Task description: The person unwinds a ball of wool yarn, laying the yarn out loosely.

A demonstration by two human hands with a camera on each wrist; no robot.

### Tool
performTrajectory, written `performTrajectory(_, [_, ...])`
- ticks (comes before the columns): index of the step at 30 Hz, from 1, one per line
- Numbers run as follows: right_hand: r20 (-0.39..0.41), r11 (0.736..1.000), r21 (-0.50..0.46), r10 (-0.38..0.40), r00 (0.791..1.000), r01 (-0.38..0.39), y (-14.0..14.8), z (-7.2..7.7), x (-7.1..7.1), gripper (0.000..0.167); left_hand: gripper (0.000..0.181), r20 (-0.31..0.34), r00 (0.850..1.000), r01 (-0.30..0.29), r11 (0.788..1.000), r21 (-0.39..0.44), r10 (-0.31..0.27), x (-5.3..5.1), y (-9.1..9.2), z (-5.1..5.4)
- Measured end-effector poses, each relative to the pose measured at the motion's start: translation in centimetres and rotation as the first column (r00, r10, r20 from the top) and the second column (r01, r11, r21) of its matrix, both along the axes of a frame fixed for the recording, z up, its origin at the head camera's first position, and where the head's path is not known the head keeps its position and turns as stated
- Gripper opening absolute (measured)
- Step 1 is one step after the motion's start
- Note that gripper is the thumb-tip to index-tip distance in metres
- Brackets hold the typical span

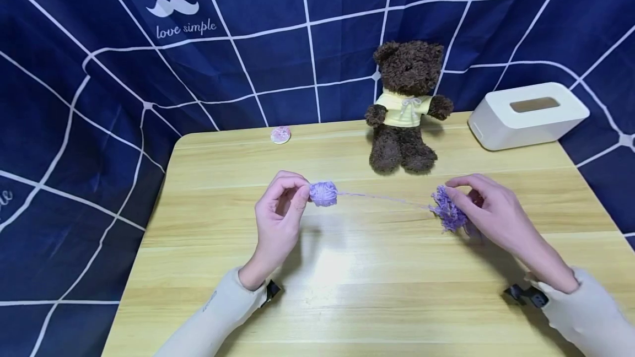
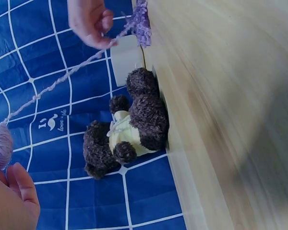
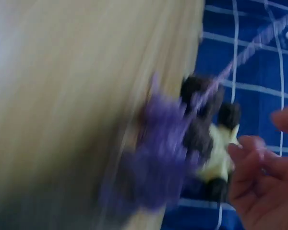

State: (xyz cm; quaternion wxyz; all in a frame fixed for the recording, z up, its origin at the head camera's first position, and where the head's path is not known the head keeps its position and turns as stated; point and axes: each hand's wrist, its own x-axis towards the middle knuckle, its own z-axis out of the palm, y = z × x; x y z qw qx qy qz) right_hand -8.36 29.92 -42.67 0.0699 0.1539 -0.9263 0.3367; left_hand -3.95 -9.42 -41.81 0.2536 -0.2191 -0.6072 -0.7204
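My left hand (image 1: 278, 219) pinches a small ball of lilac yarn (image 1: 323, 194) between thumb and fingers, raised above the table. From the ball a thin, kinked yarn strand (image 2: 62, 79) runs across to a loose purple yarn tangle (image 1: 448, 209). My right hand (image 1: 493, 211) is beside this tangle, fingers bent and thumb apart from them. In the right wrist view the tangle (image 3: 158, 153) is blurred and lies below the right hand (image 3: 266, 177), with a visible gap between them. Nothing shows between the right fingertips there.
Behind the hands, a brown teddy bear (image 1: 404, 109) in a yellow top sits on the wooden table (image 1: 347, 302). A white tissue box (image 1: 528, 117) stands at the back right. Near the back edge lies a round pink item (image 1: 280, 135). A blue checked cloth (image 1: 268, 59) hangs behind.
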Motion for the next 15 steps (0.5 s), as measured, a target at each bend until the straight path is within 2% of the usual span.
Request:
performTrajectory(2, [0.033,0.995,-0.097,-0.002,0.999,0.005,-1.6,0.3,0.4,0.021,0.022,0.003,1.000,0.000,1.000,-0.002,0.000,0.1,0.1,-0.1])
performTrajectory(4, [0.069,0.978,-0.207,0.023,0.997,-0.009,-3.2,0.6,0.7,0.021,0.022,0.003,1.000,0.006,1.000,-0.002,-0.006,0.1,0.2,-0.1])
performTrajectory(9, [0.111,0.897,-0.431,0.156,0.981,-0.094,-7.0,1.9,1.2,0.024,0.021,-0.003,1.000,0.018,1.000,-0.004,-0.018,0.1,0.5,-0.2])
performTrajectory(12, [0.129,0.866,-0.477,0.240,0.962,-0.152,-9.1,2.7,1.5,0.027,0.022,-0.005,1.000,0.021,1.000,-0.006,-0.021,0.1,0.7,-0.2])
performTrajectory(15, [0.174,0.855,-0.475,0.324,0.930,-0.209,-10.8,3.2,1.7,0.029,0.022,-0.006,1.000,0.023,1.000,-0.009,-0.023,0.1,0.8,-0.2])
